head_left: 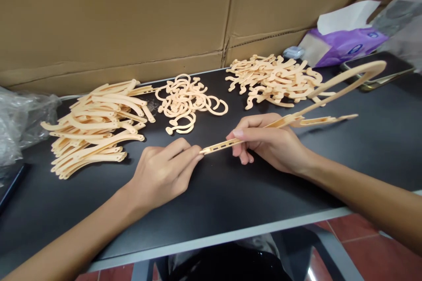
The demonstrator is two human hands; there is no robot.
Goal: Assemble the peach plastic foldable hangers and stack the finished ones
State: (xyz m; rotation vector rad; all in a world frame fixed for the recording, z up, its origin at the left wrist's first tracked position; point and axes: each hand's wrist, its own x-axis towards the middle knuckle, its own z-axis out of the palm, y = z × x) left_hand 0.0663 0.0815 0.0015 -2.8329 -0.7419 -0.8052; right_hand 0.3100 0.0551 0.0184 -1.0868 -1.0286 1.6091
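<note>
A peach-coloured plastic clothes hanger (332, 103) is held above the table between both hands, with a long looped end rising to the right. My right hand (268, 142) is closed around its middle, thumb on top. At its left end, the fingertips of my left hand (166, 171) pinch the tip of a slotted arm and hide that end. Left of my hands lies a heap of long curved hanger arms (99, 127). Small hook-shaped rings (184, 101) are piled in the middle, and short wavy pieces (277, 79) form another heap behind my right hand.
Cardboard boxes (115, 22) stand along the back of the black table (211, 210). At the back right are a purple tissue pack (352, 46) and a dark phone-like object (379, 68). Clear plastic wrap (23, 118) lies at the left edge.
</note>
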